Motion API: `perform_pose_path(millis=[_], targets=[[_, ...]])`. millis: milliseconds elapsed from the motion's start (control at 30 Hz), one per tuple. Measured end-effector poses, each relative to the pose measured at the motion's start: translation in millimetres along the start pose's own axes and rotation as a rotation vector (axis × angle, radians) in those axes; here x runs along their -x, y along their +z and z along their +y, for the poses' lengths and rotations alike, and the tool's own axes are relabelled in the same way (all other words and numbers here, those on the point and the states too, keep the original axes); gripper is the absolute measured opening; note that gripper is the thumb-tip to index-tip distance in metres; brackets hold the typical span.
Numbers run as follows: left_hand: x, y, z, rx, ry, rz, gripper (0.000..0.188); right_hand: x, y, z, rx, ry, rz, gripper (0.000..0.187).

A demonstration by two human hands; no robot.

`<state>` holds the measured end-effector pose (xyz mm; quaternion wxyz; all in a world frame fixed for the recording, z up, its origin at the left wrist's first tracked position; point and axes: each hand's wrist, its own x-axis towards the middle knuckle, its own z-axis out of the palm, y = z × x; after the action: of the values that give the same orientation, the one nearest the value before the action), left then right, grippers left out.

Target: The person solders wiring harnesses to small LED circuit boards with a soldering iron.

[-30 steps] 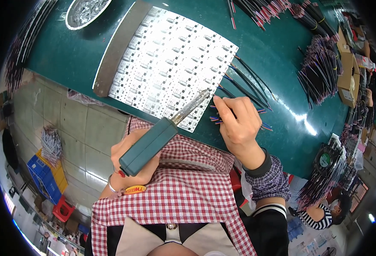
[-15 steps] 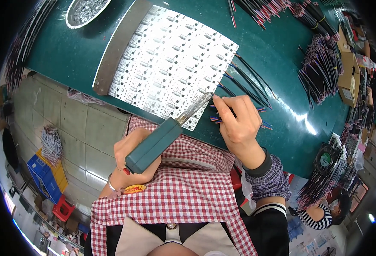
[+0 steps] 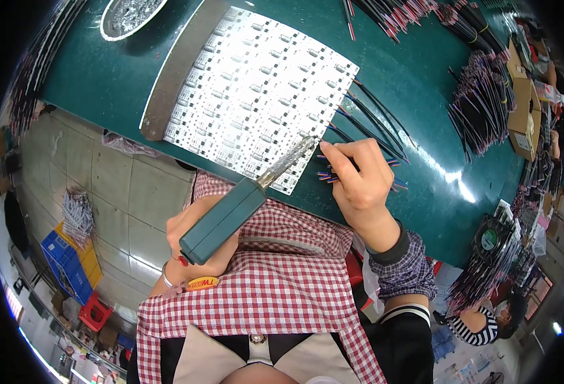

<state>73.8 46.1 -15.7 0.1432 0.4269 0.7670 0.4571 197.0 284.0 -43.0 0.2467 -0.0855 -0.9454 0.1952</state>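
My left hand [image 3: 198,240] is wrapped round the green handle of a soldering iron [image 3: 224,221], which points up and to the right. The iron's tip lies at the right edge of a white sheet of circuit boards [image 3: 256,89] covered with rows of small parts. Just right of the tip, my right hand [image 3: 362,182] pinches a thin wire [image 3: 321,148] at that edge, mostly hidden by the fingers. Several black wires [image 3: 371,118] run off the same edge farther up. Loose coloured wire ends [image 3: 325,175] show beside and below my right hand.
A brown bar [image 3: 182,73] lies along the sheet's left side on the green table [image 3: 96,77]. A dish of silvery bits [image 3: 133,14] stands beyond it. Wire bundles [image 3: 483,105], a cardboard box [image 3: 524,118] and a black fan [image 3: 490,238] are to the right. A person [image 3: 486,323] sits lower right.
The soldering iron's handle and my left hand have shifted slightly left and down; its tip stays near the board's edge. My right hand has moved barely, its pinch kept.
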Motion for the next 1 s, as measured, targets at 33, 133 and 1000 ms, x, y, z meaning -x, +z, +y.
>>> perform_pose_path(millis=[33, 133, 1000], targets=[[0, 0, 0, 0.0, -0.001, 0.001, 0.025, 0, 0, 2, -0.041, 0.006, 0.007, 0.047], [1, 2, 0, 0.027, -0.019, -0.006, 0.026, 0, 2, 5, -0.068, -0.017, 0.021, 0.049], [28, -1, -5, 0.01, -0.162, 0.083, 0.026, 5, -7, -14, 0.036, 0.014, 0.011, 0.057]])
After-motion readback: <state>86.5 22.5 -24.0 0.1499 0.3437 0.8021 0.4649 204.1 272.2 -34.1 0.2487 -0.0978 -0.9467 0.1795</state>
